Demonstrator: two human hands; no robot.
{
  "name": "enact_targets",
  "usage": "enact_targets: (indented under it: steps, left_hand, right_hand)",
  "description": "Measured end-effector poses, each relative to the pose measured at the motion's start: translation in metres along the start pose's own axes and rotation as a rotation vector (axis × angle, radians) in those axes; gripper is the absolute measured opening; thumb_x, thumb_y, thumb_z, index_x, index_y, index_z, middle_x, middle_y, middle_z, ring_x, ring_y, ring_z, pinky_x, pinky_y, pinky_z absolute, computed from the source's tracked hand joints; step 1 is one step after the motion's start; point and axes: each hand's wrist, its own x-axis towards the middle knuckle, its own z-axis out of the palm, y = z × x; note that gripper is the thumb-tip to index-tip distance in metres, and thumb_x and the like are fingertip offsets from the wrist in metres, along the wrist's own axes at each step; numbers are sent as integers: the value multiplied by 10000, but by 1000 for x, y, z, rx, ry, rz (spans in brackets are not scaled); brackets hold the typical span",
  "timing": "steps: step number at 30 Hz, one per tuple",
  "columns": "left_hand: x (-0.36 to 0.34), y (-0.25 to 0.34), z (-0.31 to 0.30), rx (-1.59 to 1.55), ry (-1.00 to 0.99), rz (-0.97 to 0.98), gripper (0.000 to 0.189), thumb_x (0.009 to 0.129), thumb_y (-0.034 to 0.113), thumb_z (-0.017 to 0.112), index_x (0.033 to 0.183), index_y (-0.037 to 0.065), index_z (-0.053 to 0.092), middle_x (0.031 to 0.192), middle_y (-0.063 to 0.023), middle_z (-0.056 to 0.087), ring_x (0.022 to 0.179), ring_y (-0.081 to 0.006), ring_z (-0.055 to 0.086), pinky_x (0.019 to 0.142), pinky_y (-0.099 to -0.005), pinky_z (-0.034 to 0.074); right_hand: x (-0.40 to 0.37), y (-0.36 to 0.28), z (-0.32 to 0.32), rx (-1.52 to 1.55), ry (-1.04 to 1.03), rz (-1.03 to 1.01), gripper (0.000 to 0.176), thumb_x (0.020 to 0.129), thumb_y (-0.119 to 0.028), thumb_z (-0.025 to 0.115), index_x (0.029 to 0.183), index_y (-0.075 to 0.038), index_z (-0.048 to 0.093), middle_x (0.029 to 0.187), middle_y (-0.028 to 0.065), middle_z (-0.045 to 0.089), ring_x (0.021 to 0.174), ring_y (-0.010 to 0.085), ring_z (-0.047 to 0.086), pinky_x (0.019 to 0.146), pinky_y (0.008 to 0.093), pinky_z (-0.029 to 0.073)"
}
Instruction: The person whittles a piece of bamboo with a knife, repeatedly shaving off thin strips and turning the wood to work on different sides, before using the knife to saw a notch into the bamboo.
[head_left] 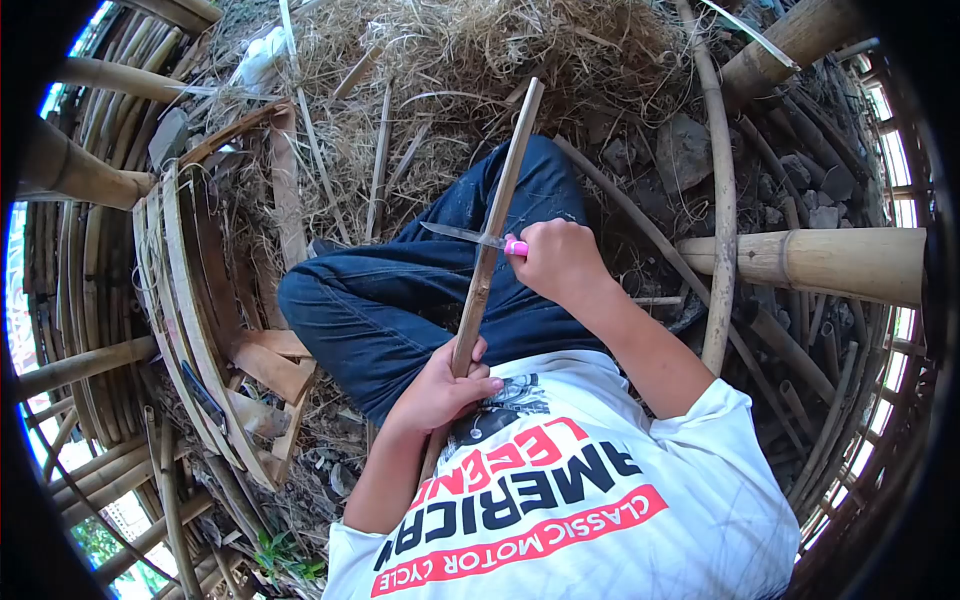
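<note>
My left hand (442, 389) is wrapped round the lower part of a long bamboo strip (504, 190), close to my shirt. The strip slants up and away from my belly, over my crossed legs in blue jeans (370, 300). In my right hand (560, 262) is a knife (462, 233) with a pink handle, most of which the fingers hide. Its blade points left and crosses the strip about midway along, seeming to touch it. Both hands are closed.
Fine shavings (490, 60) are heaped beyond my legs. Bent bamboo strips (190, 310) stand at the left. A thick bamboo pole (830, 265) juts in from the right, near a thin upright pole (722, 200). Stones (684, 153) lie at the upper right.
</note>
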Motion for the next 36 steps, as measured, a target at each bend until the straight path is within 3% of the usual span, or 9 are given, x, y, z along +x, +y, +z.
enact_targets:
  steps: [5,7,15,36]
  left_hand:
    - [7,-14,1,50,33,25,380,799,-67,673,924,121,367,609,81,357,519,-11,359,487,-171,292]
    - [10,-15,2,73,46,-33,391,788,-72,678,922,122,366,601,89,351,517,-10,359,480,-173,284]
    - [12,-14,9,146,114,-59,404,762,-88,679,928,112,370,605,84,351,518,-8,354,474,-173,288]
    - [7,-22,9,196,152,-9,385,779,-42,689,992,95,399,623,83,389,544,-3,381,511,-160,314]
  right_hand:
    - [-3,7,14,-54,-125,77,340,862,-290,598,659,-25,669,650,206,637,647,372,655,626,447,540]
    - [-6,13,22,-134,-214,104,282,812,-285,640,719,-25,696,708,195,668,689,357,683,643,430,560]
    - [-8,11,23,-138,-271,176,219,785,-239,663,739,-27,698,764,208,677,749,361,686,689,437,558]
    - [12,17,27,-275,-223,172,269,788,-291,682,807,-22,693,814,191,685,798,365,682,717,437,554]
